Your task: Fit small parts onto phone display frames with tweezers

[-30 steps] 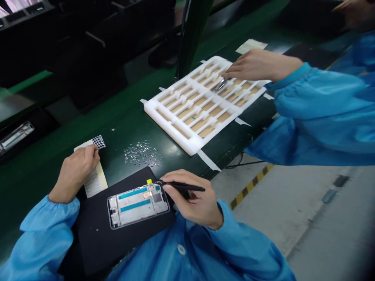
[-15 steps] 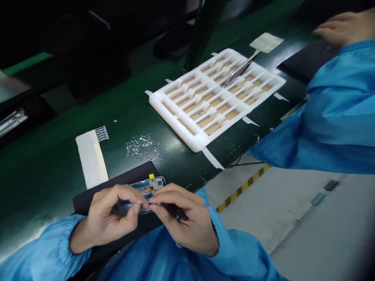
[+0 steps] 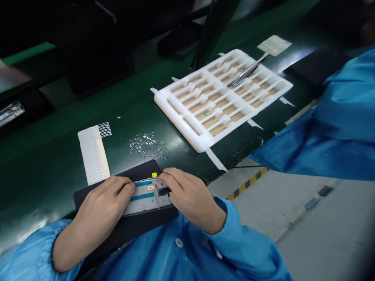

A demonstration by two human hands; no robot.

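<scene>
Lying at centre on a black mat (image 3: 146, 168), the phone frame (image 3: 143, 200) has both hands at its upper edge, a yellow tab (image 3: 154, 175) standing at its 12 o'clock and blue strips (image 3: 141, 197) exposed inside. At its 10 o'clock end, the left hand (image 3: 98, 208) has bent fingers with their tips drawn together; at 1 o'clock, the right hand's (image 3: 190, 195) fingers curl down onto the edge, a dark tool (image 3: 164, 191) showing below. Whether either hand grips anything cannot be told. Work on this frame appears partway: its inside lies open, and the edge seems unfinished. Farther out, a card (image 3: 91, 156) at 10 o'clock bears slender strips at one end only; loose metal pieces (image 3: 148, 147) at 12 suggest ample stock. A white tray (image 3: 179, 121) with steel tweezers (image 3: 249, 73) across it lies at 1 to 2 o'clock, a co-worker's sleeve (image 3: 345, 113) beyond.
</scene>
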